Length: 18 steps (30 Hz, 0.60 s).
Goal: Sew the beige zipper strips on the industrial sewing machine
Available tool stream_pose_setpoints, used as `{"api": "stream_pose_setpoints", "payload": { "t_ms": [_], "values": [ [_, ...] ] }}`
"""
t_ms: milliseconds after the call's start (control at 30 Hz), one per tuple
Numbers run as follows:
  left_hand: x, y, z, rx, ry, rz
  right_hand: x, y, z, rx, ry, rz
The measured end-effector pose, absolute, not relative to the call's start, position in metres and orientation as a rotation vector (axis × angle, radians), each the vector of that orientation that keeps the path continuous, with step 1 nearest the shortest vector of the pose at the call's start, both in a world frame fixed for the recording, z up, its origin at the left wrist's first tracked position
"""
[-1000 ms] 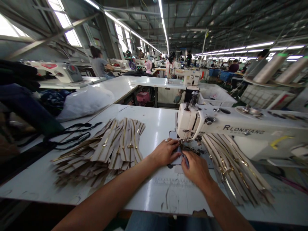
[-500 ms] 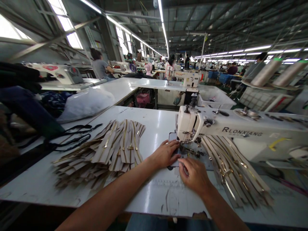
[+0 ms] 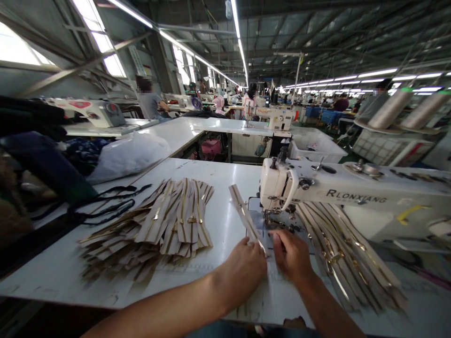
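Grasping a zipper strip (image 3: 243,207) beside the sewing machine (image 3: 312,191) is the left hand (image 3: 248,266); the right hand (image 3: 293,256) curls nearby, its hold unclear from here.

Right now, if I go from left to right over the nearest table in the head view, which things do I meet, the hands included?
Large zipper pile → left hand → right hand → zipper bundle at the right.
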<state>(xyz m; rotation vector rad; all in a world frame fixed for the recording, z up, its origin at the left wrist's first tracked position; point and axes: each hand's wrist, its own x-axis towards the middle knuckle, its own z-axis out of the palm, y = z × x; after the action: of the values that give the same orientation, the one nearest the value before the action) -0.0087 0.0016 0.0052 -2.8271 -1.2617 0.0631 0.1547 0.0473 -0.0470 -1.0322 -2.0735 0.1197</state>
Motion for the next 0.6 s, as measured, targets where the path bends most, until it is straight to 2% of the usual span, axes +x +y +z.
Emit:
{"api": "stream_pose_setpoints", "payload": {
  "t_ms": [100, 233, 500, 600],
  "values": [
    [-0.009, -0.005, 0.016, -2.888, -1.271, 0.070, 0.160, 0.048, -0.049, -1.047, -1.967, 0.135],
    [-0.024, 0.025, 0.023, -2.818, -1.401, -0.006, 0.165, 0.049, -0.051, -1.077, -1.876, 0.162],
    [-0.036, 0.053, 0.021, -3.165, -1.400, -0.088, 0.167, 0.051, -0.050, -1.120, -1.805, 0.186],
    [-0.036, 0.037, 0.051, -3.369, -1.267, -0.373, 0.168, 0.049, -0.049, -1.131, -1.778, 0.189]
  ]
}}
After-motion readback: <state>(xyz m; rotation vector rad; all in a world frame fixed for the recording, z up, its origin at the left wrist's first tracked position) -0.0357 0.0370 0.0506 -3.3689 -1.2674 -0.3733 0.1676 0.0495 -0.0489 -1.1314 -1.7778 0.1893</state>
